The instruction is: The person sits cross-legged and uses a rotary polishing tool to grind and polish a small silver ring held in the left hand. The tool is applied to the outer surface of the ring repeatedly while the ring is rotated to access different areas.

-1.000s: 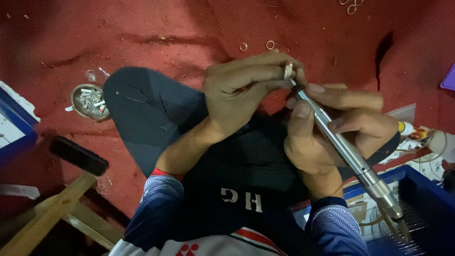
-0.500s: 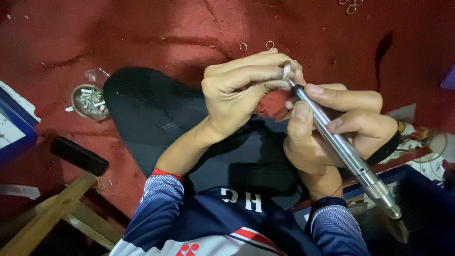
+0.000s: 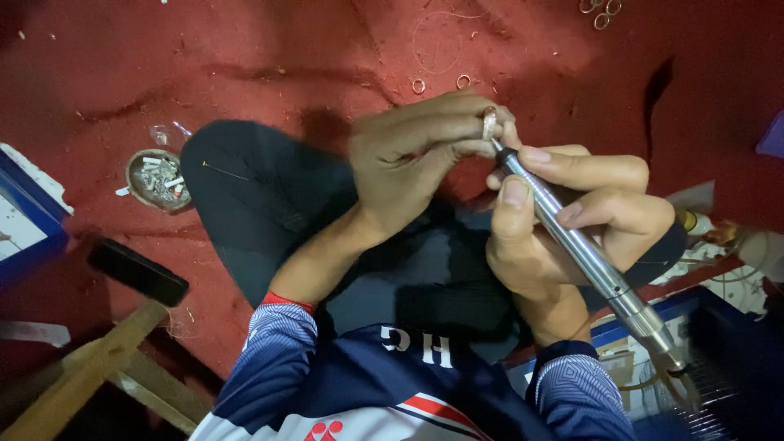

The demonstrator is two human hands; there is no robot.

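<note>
I sit cross-legged on a red floor. My left hand point(image 3: 412, 155) pinches a small metal ring point(image 3: 489, 123) between its fingertips, above my knee. My right hand point(image 3: 563, 216) grips a slim silver rotary handpiece point(image 3: 576, 245) like a pen. Its tip touches the ring. The tool's cable end runs down to the right, over a blue tray point(image 3: 719, 343).
A small round dish of metal bits point(image 3: 157, 178) lies on the floor at the left. A black-headed hammer with a wooden handle point(image 3: 135, 273) rests at the lower left. Loose rings point(image 3: 441, 83) lie on the floor ahead. A blue box edge point(image 3: 24, 245) is at the far left.
Both hands have stayed together at the ring, shifting only slightly; the handpiece tip remains on the ring.
</note>
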